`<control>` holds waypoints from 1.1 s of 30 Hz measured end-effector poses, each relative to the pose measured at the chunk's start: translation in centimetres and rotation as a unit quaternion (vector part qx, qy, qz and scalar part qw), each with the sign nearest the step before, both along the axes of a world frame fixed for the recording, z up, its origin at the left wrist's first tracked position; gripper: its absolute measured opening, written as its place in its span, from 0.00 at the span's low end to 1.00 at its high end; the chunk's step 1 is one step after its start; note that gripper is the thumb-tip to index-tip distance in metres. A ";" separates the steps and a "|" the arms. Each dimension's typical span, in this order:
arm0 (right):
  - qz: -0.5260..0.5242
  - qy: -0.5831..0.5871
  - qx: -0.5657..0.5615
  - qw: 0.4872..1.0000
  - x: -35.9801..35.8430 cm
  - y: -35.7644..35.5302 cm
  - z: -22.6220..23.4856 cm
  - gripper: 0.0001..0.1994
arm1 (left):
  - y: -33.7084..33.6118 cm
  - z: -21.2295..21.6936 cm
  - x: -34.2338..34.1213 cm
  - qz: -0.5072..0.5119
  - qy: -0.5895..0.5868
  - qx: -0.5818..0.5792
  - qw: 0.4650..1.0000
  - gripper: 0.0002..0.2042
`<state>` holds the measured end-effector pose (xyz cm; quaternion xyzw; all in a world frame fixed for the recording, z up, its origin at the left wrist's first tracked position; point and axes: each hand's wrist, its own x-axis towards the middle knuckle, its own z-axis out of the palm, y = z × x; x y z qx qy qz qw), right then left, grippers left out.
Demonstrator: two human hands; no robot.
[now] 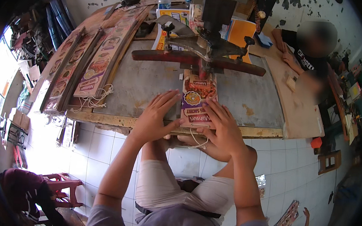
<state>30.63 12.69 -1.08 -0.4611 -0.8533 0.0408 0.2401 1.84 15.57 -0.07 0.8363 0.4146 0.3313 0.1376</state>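
A stack of printed colourful sheets (pixel 195 98) lies on the grey metal bed (pixel 141 87) of a cutting machine, its far end under the red clamp bar (pixel 195 60). My left hand (pixel 157 117) lies flat on the bed, fingers spread, touching the stack's left edge. My right hand (pixel 222 126) presses on the stack's near right corner, fingers apart. A loop of white string (pixel 196 139) hangs from the stack's near end over the bed's edge.
Long printed strips (pixel 93 62) with white string lie on the wooden bench at left. Bottles (pixel 164 0) and an orange paper pile (pixel 241 33) stand behind the machine. Another person (pixel 309 50) sits at the far right. Tiled floor lies below, with a red stool (pixel 60 184) at the lower left.
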 end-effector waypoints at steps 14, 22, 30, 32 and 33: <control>0.003 0.007 0.010 1.000 0.2 0.0 -0.4 0.42 | -0.1 -0.3 0.6 -0.016 0.073 0.041 0.996 0.38; 0.023 0.022 0.038 0.999 0.3 0.4 -0.6 0.41 | -0.1 -0.2 0.5 -0.013 0.085 0.038 0.996 0.38; 0.031 0.046 -0.035 0.998 2.4 2.2 0.1 0.43 | 0.9 0.2 1.3 -0.018 0.096 0.010 0.995 0.38; 0.010 0.049 -0.022 0.998 2.3 2.2 0.0 0.42 | 0.9 0.3 1.7 -0.016 0.102 0.021 0.994 0.38; -0.006 0.049 -0.013 0.999 2.2 2.3 -0.2 0.43 | 0.8 0.1 1.6 -0.010 0.105 0.024 0.994 0.38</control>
